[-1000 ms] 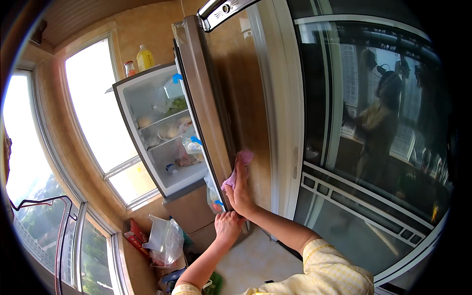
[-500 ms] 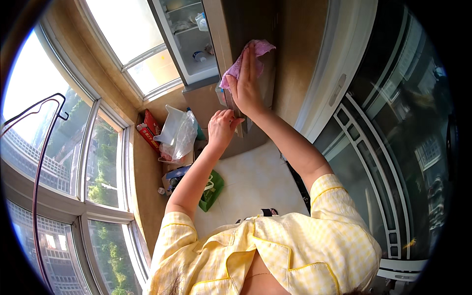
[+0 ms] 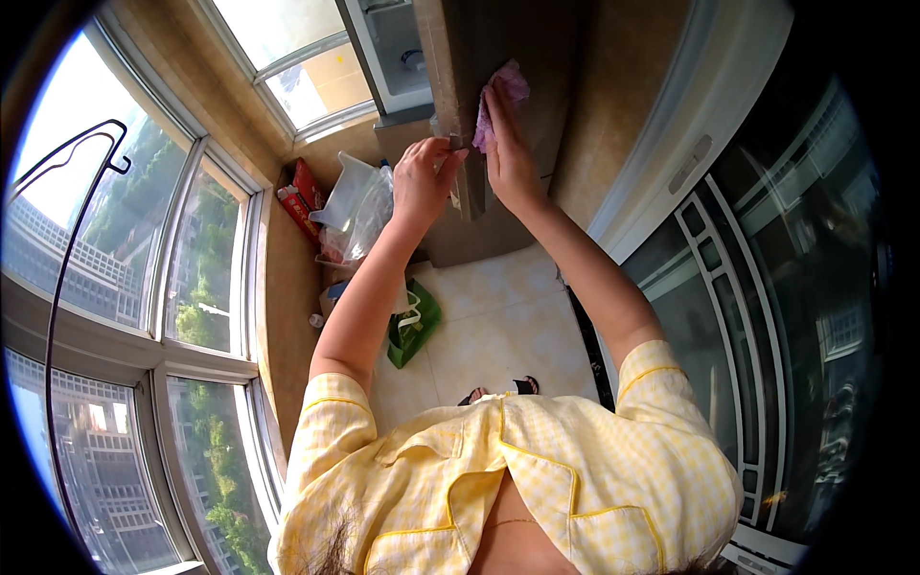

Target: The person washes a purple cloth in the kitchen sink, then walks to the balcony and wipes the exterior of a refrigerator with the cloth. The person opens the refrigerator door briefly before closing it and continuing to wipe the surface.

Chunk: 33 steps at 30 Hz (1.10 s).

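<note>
The refrigerator door stands swung out, with its brownish outer face toward the right. My left hand is closed on the door's near edge, thumb against the edge and fingers curled over the inner side. On the outer face, my right hand presses a pink cloth flat, fingers stretched upward along it. Part of the cloth sticks out above and beside the fingers; the rest is under the hand. Left of the door, the lit refrigerator compartment shows a white and blue container.
Below the window wall sit a red box, a pale plastic bin and a clear plastic bag. A green bag lies on the tiled floor. A hanger-like wire hook is at left, a sliding glass door at right.
The view has shifted. My right hand and the cloth have slid lower along the door's outer face, nearer my left hand. My left hand still grips the door edge.
</note>
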Each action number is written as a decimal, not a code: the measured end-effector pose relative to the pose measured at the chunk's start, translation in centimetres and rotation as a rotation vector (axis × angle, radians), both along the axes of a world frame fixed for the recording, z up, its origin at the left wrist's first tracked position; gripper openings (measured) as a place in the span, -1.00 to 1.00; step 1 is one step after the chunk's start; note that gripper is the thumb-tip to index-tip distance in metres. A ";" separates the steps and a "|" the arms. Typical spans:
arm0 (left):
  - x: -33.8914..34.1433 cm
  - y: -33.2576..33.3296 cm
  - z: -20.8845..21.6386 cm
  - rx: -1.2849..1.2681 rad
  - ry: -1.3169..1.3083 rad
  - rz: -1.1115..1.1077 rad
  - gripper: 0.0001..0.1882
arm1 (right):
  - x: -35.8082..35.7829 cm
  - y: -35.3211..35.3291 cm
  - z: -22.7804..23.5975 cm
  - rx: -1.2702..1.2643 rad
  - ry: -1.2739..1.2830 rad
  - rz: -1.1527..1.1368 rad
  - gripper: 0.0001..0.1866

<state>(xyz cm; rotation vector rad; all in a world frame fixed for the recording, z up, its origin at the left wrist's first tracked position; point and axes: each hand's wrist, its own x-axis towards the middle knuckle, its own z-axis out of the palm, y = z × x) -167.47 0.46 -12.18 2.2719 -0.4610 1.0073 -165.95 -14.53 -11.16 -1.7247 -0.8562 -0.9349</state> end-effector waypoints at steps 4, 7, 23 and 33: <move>-0.1 -0.3 2.1 -0.046 -0.014 0.049 -0.76 | -0.3 -0.6 -1.3 -0.003 0.035 0.050 -0.47; -0.4 -1.0 1.3 -0.117 -0.040 0.028 -0.80 | -1.4 -1.0 -2.6 0.034 0.083 0.059 -0.47; -3.4 -5.3 -4.9 -0.230 0.082 -0.383 -0.73 | -4.3 -6.1 -1.3 0.036 0.195 -0.205 -0.55; -3.5 -6.2 -4.7 -0.224 0.081 -0.426 -0.74 | -5.3 -7.4 -1.6 -0.004 0.233 -0.263 -0.55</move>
